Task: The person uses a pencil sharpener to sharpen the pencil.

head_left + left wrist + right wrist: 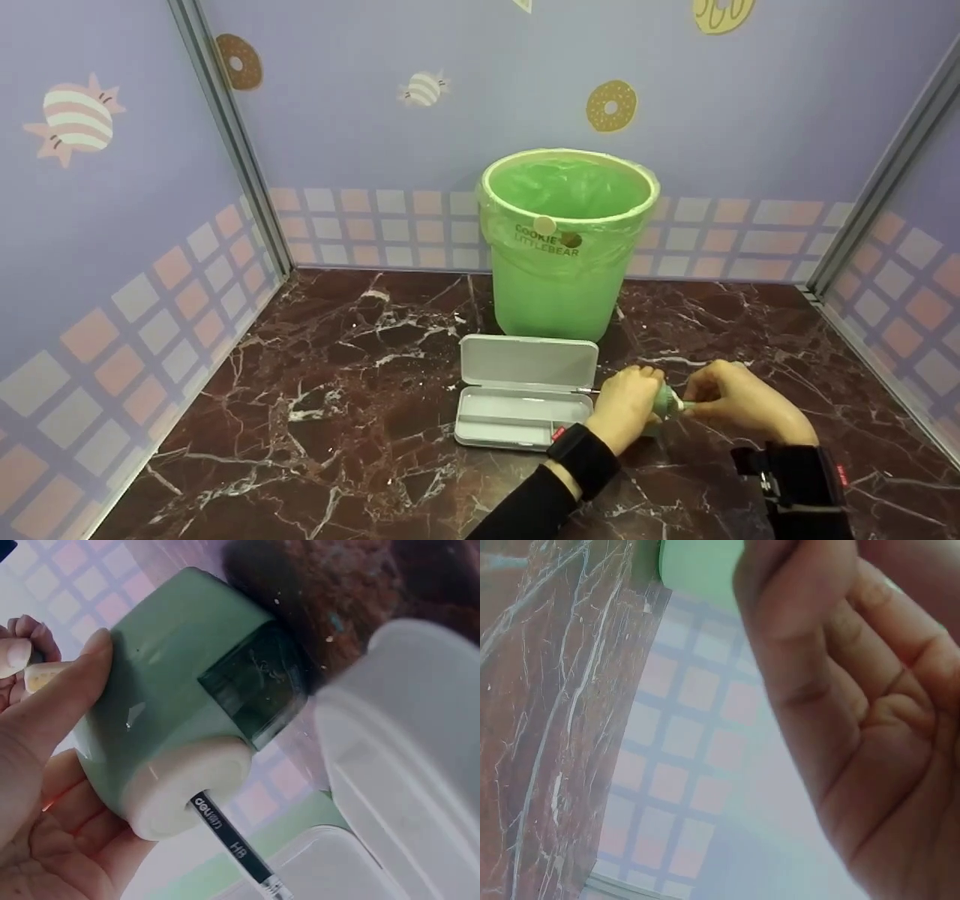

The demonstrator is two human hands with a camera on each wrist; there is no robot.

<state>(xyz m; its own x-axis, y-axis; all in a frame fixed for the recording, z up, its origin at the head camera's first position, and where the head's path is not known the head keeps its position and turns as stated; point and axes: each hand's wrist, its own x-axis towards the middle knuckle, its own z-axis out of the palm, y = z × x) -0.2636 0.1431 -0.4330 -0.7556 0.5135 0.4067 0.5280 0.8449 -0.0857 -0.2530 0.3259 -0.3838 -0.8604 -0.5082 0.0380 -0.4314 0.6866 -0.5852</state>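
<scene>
A green crank pencil sharpener [169, 675] with a cream front and a dark see-through shavings drawer [259, 682] is gripped by my left hand [624, 409], fingers and thumb round its body. A black HB pencil [232, 840] sticks out of the front hole. On the sharpener's other side, my right hand [746, 405] pinches the crank handle [688, 405] between thumb and fingers. The right wrist view shows that hand's curled fingers [802, 652] but not the crank. Just left of the left hand, a white pencil case [495, 409] lies with its lid raised.
Behind the case stands a green bin [562, 292] with a clear liner over its rim. Patterned panels [360, 135] enclose the dark marbled table [330, 450] at the back and both sides. Small pale specks dot the tabletop.
</scene>
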